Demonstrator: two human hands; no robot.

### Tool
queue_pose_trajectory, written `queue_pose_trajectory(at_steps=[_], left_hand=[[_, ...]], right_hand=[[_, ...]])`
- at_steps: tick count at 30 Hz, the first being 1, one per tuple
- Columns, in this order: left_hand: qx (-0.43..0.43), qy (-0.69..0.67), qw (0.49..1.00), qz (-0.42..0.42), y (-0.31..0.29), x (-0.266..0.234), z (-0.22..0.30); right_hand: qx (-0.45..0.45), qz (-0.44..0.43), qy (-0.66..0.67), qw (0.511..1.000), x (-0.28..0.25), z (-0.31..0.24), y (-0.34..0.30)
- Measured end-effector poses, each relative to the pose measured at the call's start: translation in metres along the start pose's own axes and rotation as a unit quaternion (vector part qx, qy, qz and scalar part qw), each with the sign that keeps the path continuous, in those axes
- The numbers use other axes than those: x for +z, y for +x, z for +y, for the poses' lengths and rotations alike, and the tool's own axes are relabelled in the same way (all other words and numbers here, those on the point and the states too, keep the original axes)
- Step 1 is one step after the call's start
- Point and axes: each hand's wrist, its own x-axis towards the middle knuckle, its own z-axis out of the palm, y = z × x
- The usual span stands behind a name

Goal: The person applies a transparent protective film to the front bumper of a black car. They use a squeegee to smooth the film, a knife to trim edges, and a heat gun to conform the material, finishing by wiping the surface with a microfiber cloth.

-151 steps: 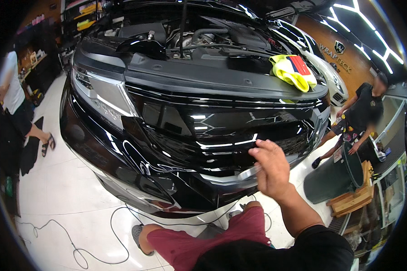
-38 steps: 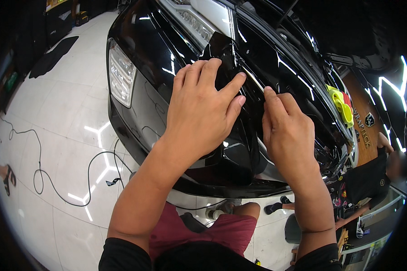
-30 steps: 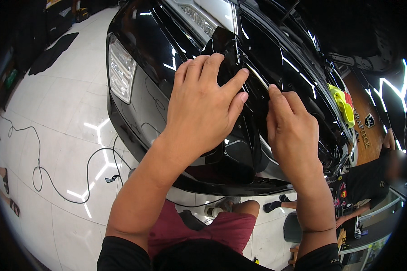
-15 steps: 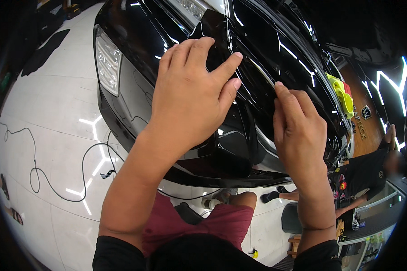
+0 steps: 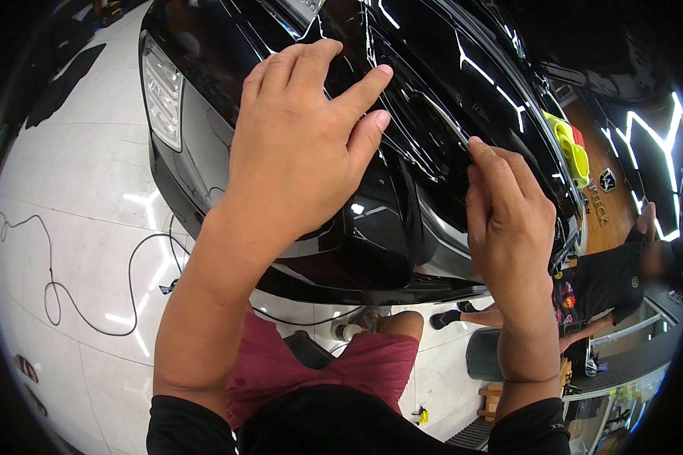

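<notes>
The glossy black car front (image 5: pixel 425 167) lies directly beneath and between both hands and reaches well past them on the far side. The pale tiled floor (image 5: pixel 76 227) spreads to the left of the left hand and nearer the body. Well to the right of the right hand, another person in a black shirt (image 5: pixel 599 280) appears sideways. The wearer's maroon cloth shorts (image 5: pixel 341 371) show between the forearms.

The left hand (image 5: pixel 300 129), back upward, has its fingers loosely fanned and thumb apart over the black surface, with nothing visible in its grasp. The right hand (image 5: pixel 512 205) has its fingers curled and drawn in close to the thumb, its index fingertip at the end of a bright line on the black surface; whether it pinches an edge is unclear.

Behind the right forearm, partly hidden, stands a dark round-sided bin (image 5: pixel 484 355). A clear ribbed rectangular lamp (image 5: pixel 163 95) sits left of the left hand. A bright yellow cloth with a red patch (image 5: pixel 569 152) rests beyond the right hand, rightward. A thin black cable (image 5: pixel 133 280) loops left of the left forearm.
</notes>
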Motion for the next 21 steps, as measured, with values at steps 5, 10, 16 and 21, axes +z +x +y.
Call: queue_pose_trajectory(at_steps=[5, 10, 16, 21], left_hand=[[-0.004, -0.005, 1.0, 0.003, -0.001, 0.002, 0.0], [0.013, -0.004, 1.0, -0.015, -0.003, -0.008, 0.014], [0.026, -0.03, 0.997, -0.063, -0.009, -0.013, 0.044], [0.02, -0.007, 0.996, -0.091, -0.004, -0.015, 0.05]], right_hand=[[-0.027, 0.005, -0.009, 1.0, 0.0, 0.009, -0.006], [-0.011, -0.008, 0.01, 1.0, -0.004, 0.012, -0.012], [-0.003, -0.02, 0.019, 1.0, -0.008, 0.019, -0.018], [-0.031, -0.015, 0.017, 0.999, -0.011, 0.025, -0.023]])
